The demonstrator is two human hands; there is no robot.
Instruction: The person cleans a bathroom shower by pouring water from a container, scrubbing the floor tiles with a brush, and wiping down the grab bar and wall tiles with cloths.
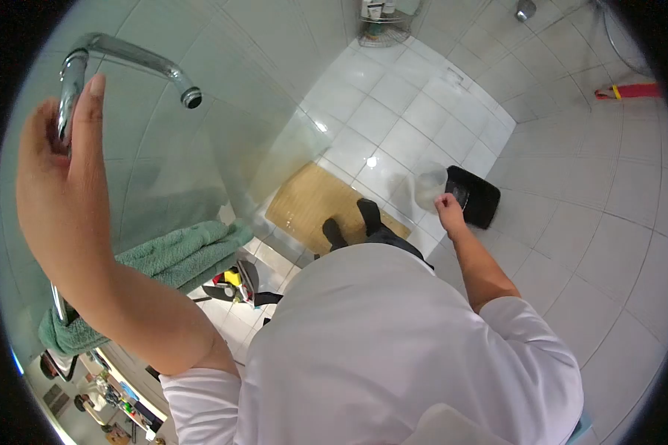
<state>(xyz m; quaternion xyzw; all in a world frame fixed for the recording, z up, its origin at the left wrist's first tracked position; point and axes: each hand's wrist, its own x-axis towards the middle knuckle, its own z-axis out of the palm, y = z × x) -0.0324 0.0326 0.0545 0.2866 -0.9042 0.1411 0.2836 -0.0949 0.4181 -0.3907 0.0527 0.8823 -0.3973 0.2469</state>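
"Inside a tiled shower space, where are the person's hands?"

"The left hand [65, 178] is raised, its fingers clamped around a bent metal bar [132, 53], thumb upright along it. The right hand [450, 211] is low on the other side, fingers drawn together beside a clear, rounded thing [427, 189] and a black box [482, 199]. I can't tell which of those two it grips, if either."

"How far along does it look?"

"Partway, I'd judge. The left hold is made. The clear, rounded thing appears outside the black box, just left of it; whether it rests on the white floor [393, 93] or hangs from the hand, I can't tell. Nothing on that side looks finished, so its handling seems left to do."

"What else is around?"

"A green towel [178, 256] hangs beyond the left forearm. Two dark-covered feet [369, 215] stand at a yellowish mat [297, 194]. Near the towel, a dark container [251, 274] holds yellow and red things. A wire shelf [386, 41] fills the far corner, and a red strip [634, 90] shows at far right."

"Anything in the way?"

"The forearm hides some of the towel. Around the black box, the way looks open."
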